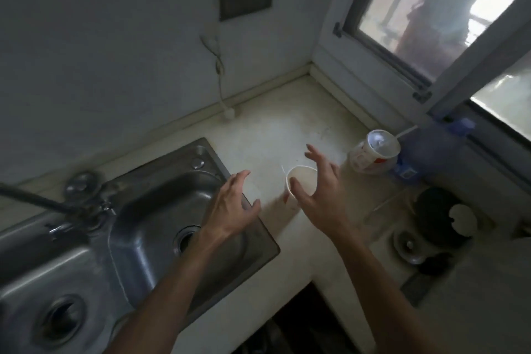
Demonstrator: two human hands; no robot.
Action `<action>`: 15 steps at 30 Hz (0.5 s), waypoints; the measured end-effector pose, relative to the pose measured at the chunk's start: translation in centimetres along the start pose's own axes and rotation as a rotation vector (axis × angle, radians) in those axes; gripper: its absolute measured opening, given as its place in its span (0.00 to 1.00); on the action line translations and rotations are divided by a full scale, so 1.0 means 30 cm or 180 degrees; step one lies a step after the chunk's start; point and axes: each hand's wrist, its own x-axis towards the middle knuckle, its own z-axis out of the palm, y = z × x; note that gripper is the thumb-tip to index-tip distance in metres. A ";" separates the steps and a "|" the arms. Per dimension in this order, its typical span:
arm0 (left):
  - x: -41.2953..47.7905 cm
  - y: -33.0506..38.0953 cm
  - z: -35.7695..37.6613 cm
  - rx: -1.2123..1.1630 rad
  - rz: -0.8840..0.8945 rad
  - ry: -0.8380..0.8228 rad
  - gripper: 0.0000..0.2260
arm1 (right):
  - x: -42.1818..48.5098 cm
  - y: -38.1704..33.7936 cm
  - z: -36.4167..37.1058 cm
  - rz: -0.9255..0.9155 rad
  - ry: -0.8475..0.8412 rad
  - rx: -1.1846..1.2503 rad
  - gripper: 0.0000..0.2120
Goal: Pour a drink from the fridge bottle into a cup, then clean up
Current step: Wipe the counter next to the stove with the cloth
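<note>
A pale, stained tabletop (pixel 273 129) fills the corner under a window (pixel 431 8), with a steel double sink (pixel 201 146) set into its left part and a tap (pixel 83 204) at the sink's back edge. At the right edge, by the window, stand a lidded cup (pixel 376 152) and a blue jug (pixel 436 152).

The paper cup (pixel 306 179) stands upright near the tabletop's middle, just beside the sink's right rim. The right grip (pixel 321 195) is spread wide around it, fingers arched past the far side, thumb at the near rim; whether it touches I cannot tell. The left grip (pixel 230 207) hovers over the sink's right rim, fingers loosely spread, holding nothing.
</note>
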 end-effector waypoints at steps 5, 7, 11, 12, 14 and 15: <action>-0.182 -0.068 -0.112 0.0460 -0.0392 0.0365 0.34 | -0.046 -0.134 0.084 -0.0504 -0.0979 -0.0538 0.34; -0.266 -0.100 -0.145 0.0809 -0.0538 0.0471 0.36 | -0.078 -0.165 0.130 -0.0646 -0.1465 -0.0705 0.35; -0.435 -0.139 -0.190 0.1198 -0.0913 0.0652 0.37 | -0.173 -0.216 0.226 -0.0957 -0.2040 -0.0982 0.37; -0.477 -0.147 -0.197 0.1239 -0.1016 0.0712 0.37 | -0.198 -0.234 0.244 -0.1014 -0.2157 -0.1049 0.38; -0.559 -0.162 -0.212 0.1253 -0.1235 0.0795 0.37 | -0.238 -0.265 0.276 -0.1152 -0.2336 -0.1161 0.39; -0.602 -0.170 -0.219 0.1269 -0.1326 0.0835 0.36 | -0.259 -0.283 0.288 -0.1203 -0.2409 -0.1186 0.40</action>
